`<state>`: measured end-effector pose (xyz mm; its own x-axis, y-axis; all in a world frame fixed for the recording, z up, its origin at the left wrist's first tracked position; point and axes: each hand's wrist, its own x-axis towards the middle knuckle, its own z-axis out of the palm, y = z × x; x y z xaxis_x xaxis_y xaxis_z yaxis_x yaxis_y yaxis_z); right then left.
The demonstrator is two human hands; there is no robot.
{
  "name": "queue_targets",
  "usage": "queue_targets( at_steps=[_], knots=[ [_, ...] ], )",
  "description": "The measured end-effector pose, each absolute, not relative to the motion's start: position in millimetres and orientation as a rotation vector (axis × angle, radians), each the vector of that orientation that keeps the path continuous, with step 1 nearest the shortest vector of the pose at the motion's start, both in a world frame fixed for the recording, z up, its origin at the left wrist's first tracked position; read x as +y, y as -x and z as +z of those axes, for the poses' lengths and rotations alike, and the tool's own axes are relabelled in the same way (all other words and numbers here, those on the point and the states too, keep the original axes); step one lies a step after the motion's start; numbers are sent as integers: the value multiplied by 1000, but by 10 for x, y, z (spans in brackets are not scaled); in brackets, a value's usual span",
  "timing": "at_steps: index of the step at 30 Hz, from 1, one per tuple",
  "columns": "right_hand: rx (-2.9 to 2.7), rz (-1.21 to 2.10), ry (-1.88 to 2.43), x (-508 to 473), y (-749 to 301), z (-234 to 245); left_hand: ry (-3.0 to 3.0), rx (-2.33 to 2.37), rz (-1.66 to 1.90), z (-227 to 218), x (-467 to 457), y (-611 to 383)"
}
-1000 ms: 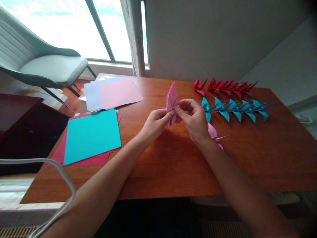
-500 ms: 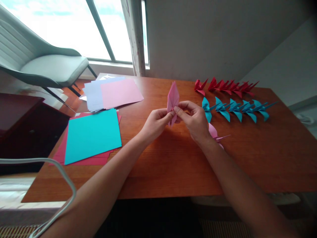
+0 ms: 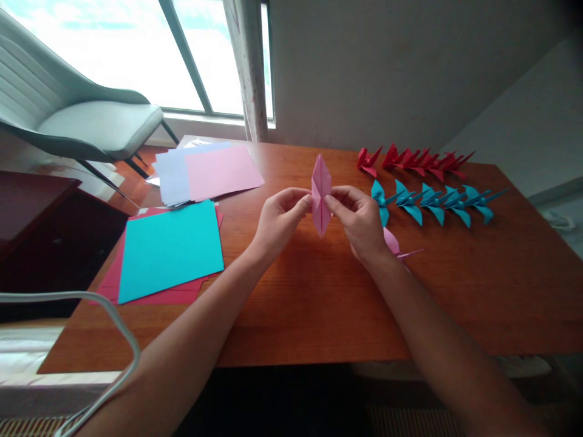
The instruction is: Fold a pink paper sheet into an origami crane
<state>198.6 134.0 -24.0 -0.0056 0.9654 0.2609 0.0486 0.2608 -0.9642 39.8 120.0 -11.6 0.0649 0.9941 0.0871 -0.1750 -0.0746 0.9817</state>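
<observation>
A pink piece of folded origami paper (image 3: 321,197) is held upright above the table, shaped like a narrow diamond with a crease down its middle. My left hand (image 3: 285,220) pinches its left edge between thumb and fingers. On the opposite edge, the thumb and fingers of my right hand (image 3: 357,218) are closed on it. Just behind my right wrist lies a pink paper crane (image 3: 392,241), partly hidden by the arm. Beyond that hand stands a row of several blue paper cranes (image 3: 430,203).
Several red paper cranes (image 3: 416,161) line the back right of the wooden table (image 3: 310,315). At the left lie blue sheets (image 3: 173,249) over red sheets (image 3: 159,295), with pink (image 3: 223,173) and lavender sheets (image 3: 172,176) behind. A white cable (image 3: 130,340) crosses near my left forearm.
My hands have moved to opposite side edges of the folded pink paper, the left one slightly leftward. The paper now shows an unbroken diamond with its lower point uncovered.
</observation>
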Motion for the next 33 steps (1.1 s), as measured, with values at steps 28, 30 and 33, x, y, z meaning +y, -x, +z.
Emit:
queue_targets(
  at_steps=[28,30,33],
  knots=[
    [-2018,-84,1108,1224,-1957,-230,-1079,1045,1386,-179,1103,-552],
    [-1998,-7,1084,1233,-1957,-231,-1062,1039,1401,-180,1112,-544],
    [-1946,114,1066,1241,-1958,-221,-1068,1043,1397,-183,1121,-535]
  ],
)
